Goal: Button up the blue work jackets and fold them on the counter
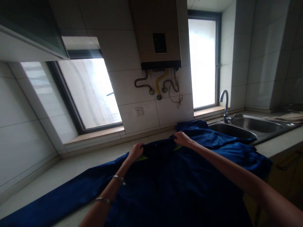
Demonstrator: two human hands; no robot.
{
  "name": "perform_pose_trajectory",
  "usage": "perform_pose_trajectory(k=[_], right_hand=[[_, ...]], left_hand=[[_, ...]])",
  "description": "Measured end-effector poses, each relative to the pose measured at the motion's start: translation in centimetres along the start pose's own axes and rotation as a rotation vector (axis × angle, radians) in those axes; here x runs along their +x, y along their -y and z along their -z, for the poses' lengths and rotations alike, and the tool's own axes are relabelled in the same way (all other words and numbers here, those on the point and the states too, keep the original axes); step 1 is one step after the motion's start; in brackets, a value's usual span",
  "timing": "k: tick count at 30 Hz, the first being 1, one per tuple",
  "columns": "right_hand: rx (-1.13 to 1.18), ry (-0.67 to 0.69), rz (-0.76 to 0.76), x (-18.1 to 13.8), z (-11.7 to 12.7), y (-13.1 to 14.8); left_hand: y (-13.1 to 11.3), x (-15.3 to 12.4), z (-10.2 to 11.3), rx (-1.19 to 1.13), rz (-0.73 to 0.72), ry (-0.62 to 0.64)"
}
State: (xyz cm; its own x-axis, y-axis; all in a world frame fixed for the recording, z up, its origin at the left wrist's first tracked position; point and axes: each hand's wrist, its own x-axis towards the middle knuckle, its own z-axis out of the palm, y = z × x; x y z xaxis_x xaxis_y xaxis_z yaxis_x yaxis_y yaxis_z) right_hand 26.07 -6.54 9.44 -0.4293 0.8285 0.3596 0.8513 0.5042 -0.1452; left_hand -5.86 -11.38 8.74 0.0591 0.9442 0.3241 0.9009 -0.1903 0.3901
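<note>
The upper edge of a blue garment (170, 186) is pinched by two hands: by the left hand (136, 152) at one point and by the right hand (182, 138) at another, the fingers of each being curled closed on the cloth. A green patch is seen beside each hand, two in all. Two bracelets (119, 179) are worn on the left forearm. The garment is spread over the counter (71, 165), one sleeve being laid out to the left; its middle is partly covered by the two forearms. At the right, the front of one of two sink (267, 135) basins is overlapped by bunched cloth. One faucet (226, 104) is set behind the basins. On the wall, one heater (156, 28), three pipes (one yellow (158, 83)) and one socket (139, 111) are mounted between two windows (203, 63).
</note>
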Motion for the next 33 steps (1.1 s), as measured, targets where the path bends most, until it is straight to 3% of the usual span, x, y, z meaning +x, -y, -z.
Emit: perform_pose_trajectory(k=[4, 6, 8, 12, 16, 19, 26, 29, 33], right_hand=[[0.566, -0.004, -0.121, 2.4, 1.9, -1.0], [0.794, 0.076, -0.044, 3.1, 2.6, -1.5], [0.881, 0.186, 0.088, 3.5, 2.8, -2.0], [0.605, 0.35, 0.256, 3.0, 3.1, -2.4], [0.094, 0.234, 0.384, 1.8, 4.0, -1.9], [-0.124, 0.153, 0.399, 1.1, 4.9, -1.8], [-0.225, 0.128, 0.271, 0.3, 5.7, -1.9], [-0.21, 0.091, 0.28, -0.8, 5.2, 0.6], [-0.147, -0.032, 0.396, -2.7, 3.3, 6.6]], left_hand=[[-0.7, -0.1, 2.4, 0.042, -0.198, -0.086], [-1.2, -0.5, 3.6, 0.157, -0.329, -0.115], [-1.8, -0.9, 4.4, 0.346, -0.405, -0.046], [-2.1, -1.3, 4.7, 0.601, -0.427, 0.105], [-1.7, -1.0, 4.9, 0.65, -0.463, 0.157], [-1.0, -0.7, 5.7, 0.55, -0.48, 0.16], [-0.7, 0.2, 6.5, 0.235, -0.38, 0.101], [-2.0, 0.8, 6.6, 0.164, -0.367, 0.122], [-4.3, 1.6, 6.9, 0.033, -0.249, 0.232]])
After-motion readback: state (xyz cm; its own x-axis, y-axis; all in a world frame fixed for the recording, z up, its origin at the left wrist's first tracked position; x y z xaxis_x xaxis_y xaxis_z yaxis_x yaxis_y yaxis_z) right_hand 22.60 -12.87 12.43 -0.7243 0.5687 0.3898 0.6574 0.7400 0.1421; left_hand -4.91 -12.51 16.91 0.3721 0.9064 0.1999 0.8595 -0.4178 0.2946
